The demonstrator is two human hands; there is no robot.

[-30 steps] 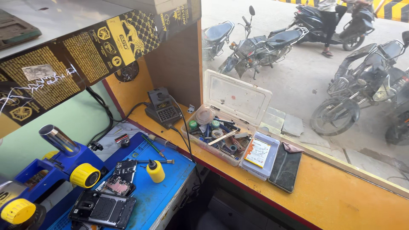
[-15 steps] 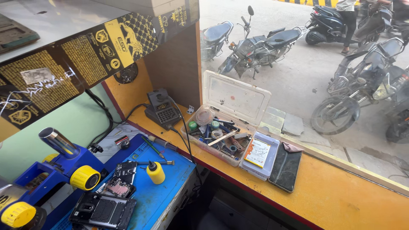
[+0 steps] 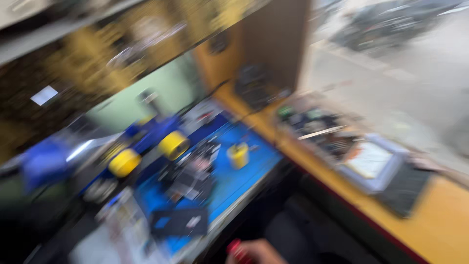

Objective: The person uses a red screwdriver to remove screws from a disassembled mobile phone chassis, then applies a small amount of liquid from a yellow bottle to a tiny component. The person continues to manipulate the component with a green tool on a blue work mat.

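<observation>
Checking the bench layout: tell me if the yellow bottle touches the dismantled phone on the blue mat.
Apart. The head view, though blurred, shows bare blue mat between the yellow bottle and the phone.

Everything is looking very blurry. A hand (image 3: 254,252) is peeking in at the bottom edge, holding something red; which hand it is cannot be told. Just above it, dark phone parts (image 3: 193,173) are lying on the blue mat (image 3: 229,188) and blocking the middle. A small yellow bottle (image 3: 238,155) is standing near them. Bare mat is showing around the bottle. Two yellow knobs (image 3: 173,144) are sticking out at the left. A box of small parts (image 3: 312,124) is filling the orange counter (image 3: 439,230) on the right.
</observation>
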